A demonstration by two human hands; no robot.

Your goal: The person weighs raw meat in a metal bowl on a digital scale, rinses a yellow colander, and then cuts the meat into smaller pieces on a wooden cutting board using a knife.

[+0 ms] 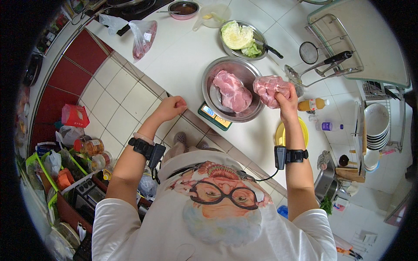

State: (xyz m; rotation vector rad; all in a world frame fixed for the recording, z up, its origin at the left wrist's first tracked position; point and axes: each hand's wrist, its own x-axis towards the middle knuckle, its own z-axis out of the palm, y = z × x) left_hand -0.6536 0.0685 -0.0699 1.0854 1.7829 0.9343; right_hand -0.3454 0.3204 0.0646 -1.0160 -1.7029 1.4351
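My right hand (288, 100) grips a piece of raw meat (271, 89) at the right rim of a steel bowl. Another piece of raw meat (232, 93) lies inside that steel bowl (209, 75), which sits on a green kitchen scale (203, 115) with a lit display. My left hand (174, 107) holds nothing that I can see; its fingers are curled near the counter's front edge, left of the scale. Behind the bowl, a smaller metal bowl (225, 49) holds a cut cabbage (237, 35) and a knife with a black handle (273, 51).
A bag of meat (143, 39) lies on the counter at the left, near a bowl of dark liquid (184, 8). To the right are a yellow basket (303, 130), a bottle of yellow liquid (312, 104), and a wire rack with a strainer (308, 53) and ladles.
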